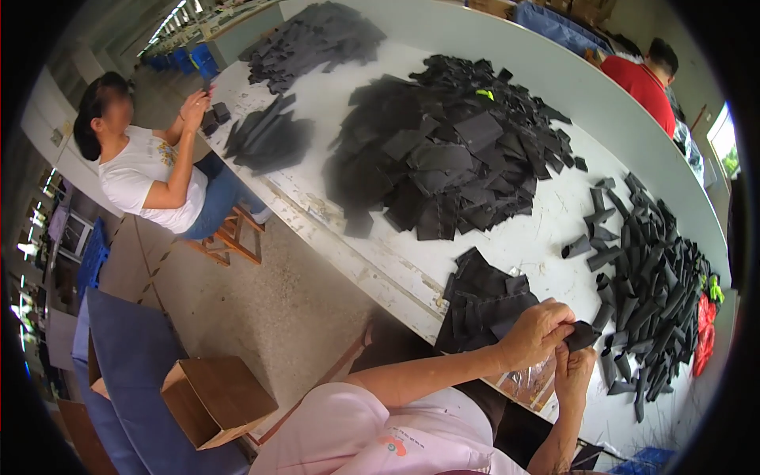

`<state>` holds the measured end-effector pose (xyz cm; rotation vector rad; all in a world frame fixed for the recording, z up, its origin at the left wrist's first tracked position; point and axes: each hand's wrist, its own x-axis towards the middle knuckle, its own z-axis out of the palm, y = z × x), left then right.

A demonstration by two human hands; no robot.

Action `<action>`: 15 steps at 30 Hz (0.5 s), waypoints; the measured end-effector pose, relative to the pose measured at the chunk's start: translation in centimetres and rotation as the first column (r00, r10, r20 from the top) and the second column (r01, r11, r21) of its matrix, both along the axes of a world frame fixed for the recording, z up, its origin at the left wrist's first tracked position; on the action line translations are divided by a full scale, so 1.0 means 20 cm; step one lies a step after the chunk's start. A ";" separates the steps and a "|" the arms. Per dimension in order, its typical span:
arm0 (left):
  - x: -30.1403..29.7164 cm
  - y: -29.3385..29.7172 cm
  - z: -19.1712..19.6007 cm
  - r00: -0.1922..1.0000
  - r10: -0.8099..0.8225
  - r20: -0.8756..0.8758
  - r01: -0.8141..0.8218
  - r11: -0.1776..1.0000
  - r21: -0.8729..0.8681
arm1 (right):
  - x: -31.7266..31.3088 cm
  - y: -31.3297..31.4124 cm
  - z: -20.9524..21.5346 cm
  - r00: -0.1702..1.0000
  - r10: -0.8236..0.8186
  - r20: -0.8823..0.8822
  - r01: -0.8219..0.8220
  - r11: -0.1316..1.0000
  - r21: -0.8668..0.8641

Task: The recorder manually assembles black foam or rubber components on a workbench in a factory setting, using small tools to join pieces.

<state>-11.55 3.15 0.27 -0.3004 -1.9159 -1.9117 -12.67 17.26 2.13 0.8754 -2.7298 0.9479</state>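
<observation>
Both of my hands meet over the near edge of the white table. My left hand (540, 331) pinches one side of a small black fabric piece (583, 336). Just below it, my right hand (573, 369) has its fingers closed on the same piece. The fabric looks curled, and part of it is covered by my fingers. Beside my left wrist lies a small stack of flat black fabric pieces (483, 305). To the right of my hands spreads a heap of rolled black fabric tubes (653, 277).
A large pile of flat black pieces (451, 158) covers the middle of the white table (554, 253). A raised panel (546, 59) borders its far side. At the left, a co-worker (150, 170) sits on a wooden stool (229, 237). A cardboard box (218, 400) stands lower left.
</observation>
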 end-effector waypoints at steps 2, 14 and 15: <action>-0.01 0.00 0.01 0.999 -0.001 -0.042 0.002 1.000 0.016 | -0.01 0.03 -0.05 0.999 -0.020 0.027 0.020 1.000 0.002; 0.00 -0.07 0.09 0.951 -0.299 0.075 0.292 0.952 0.088 | -0.03 -0.01 0.03 0.999 0.030 -0.015 -0.030 0.998 0.059; 0.00 -0.06 0.10 0.959 -0.275 0.065 0.269 0.959 0.091 | -0.01 0.00 0.05 1.000 0.022 0.003 -0.023 0.997 0.078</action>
